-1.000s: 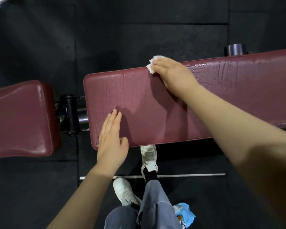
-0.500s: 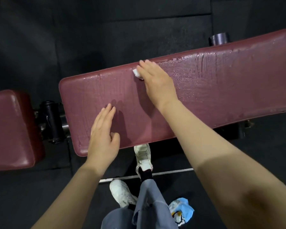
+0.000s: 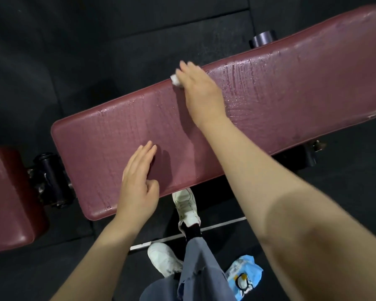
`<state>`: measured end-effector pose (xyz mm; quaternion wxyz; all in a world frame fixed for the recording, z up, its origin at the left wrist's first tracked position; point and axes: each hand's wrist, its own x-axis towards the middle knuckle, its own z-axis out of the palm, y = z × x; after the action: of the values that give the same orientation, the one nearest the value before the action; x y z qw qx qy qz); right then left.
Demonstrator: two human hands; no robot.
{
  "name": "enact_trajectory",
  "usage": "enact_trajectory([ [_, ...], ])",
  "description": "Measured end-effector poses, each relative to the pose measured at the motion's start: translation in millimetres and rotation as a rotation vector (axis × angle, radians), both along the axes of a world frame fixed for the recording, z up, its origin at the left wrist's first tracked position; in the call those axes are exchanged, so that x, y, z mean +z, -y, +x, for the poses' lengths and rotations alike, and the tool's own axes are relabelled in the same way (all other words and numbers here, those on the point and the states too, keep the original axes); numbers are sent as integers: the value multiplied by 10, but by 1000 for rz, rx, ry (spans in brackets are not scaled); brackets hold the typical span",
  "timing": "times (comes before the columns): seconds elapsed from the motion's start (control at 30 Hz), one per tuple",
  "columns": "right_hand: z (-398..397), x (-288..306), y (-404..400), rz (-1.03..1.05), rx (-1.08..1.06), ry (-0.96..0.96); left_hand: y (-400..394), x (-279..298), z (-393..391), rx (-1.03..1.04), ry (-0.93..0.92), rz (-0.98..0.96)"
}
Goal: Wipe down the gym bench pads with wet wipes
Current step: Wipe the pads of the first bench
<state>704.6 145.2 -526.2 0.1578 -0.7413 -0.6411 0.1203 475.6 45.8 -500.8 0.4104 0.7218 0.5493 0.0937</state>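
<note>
A long dark-red bench pad (image 3: pixel 109 144) runs from lower left to upper right; its right part glistens with wet streaks. My right hand (image 3: pixel 201 94) lies flat at the pad's far edge and presses a small white wet wipe (image 3: pixel 175 80) under its fingers; only a corner of the wipe shows. My left hand (image 3: pixel 138 183) rests flat on the pad near its front edge, fingers straight, holding nothing. A second dark-red pad (image 3: pixel 7 198) sits at the far left.
A black hinge and frame (image 3: pixel 50 179) joins the two pads. A dark cylinder (image 3: pixel 263 40) stands behind the long pad. On the black rubber floor below are my white shoes (image 3: pixel 186 205) and a blue wet-wipe pack (image 3: pixel 244 276).
My right hand drew the wipe back toward me, then pushed it out to the far edge again. The view shifted and tilted. My left hand stayed flat on the pad.
</note>
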Motion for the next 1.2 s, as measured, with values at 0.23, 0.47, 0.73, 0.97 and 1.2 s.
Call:
enact_trajectory([
  [0.23, -118, 147, 1639, 0, 42, -36, 26, 62, 114, -18, -17, -7],
  [0.47, 505, 28, 388, 177, -102, -12, 25, -72, 155, -118, -32, 6],
  [0.73, 206, 22, 1994, 198, -236, -96, -2, -61, 251, -153, -90, -9],
  [0.97, 715, 34, 851, 202, -193, -26, -24, -74, 207, -282, -181, 24],
  [1.2, 861, 102, 403, 8, -243, 11, -70, -25, 200, -329, -203, 10],
])
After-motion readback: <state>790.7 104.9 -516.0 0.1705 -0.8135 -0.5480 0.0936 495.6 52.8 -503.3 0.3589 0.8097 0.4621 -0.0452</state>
